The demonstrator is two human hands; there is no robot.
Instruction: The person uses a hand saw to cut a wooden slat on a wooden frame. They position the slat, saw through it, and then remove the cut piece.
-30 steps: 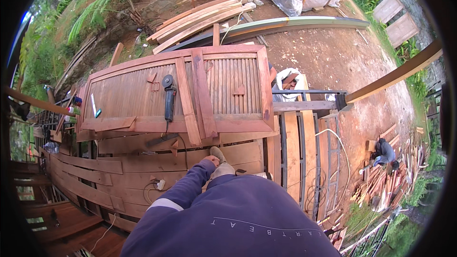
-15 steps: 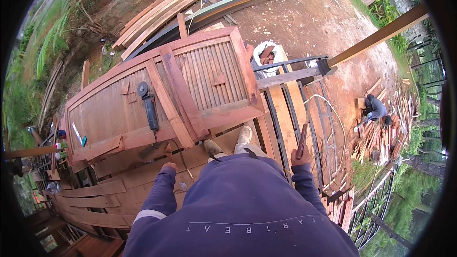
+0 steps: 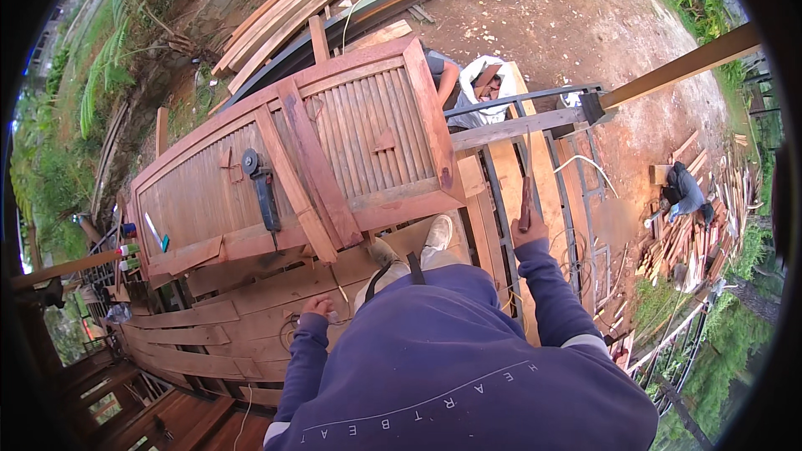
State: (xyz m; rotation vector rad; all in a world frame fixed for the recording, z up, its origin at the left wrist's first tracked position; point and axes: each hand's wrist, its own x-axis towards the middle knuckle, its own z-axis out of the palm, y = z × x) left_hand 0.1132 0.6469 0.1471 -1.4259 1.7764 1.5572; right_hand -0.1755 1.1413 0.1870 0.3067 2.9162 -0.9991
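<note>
Chisel (image 3: 525,192) upright in my right hand (image 3: 528,232), fist closed round its wooden handle, blade up against the plank (image 3: 518,127). My left hand (image 3: 317,307) curls near the boards; I cannot tell what it grips. Grinder (image 3: 261,184) lies on the door (image 3: 334,150).

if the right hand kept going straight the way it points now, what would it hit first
The right hand grips a long wooden-handled tool that points up-frame along the planks. Going on that way, the tool's tip would likely meet the grey timber crosspiece first, though depth is hard to judge in this view.
</note>
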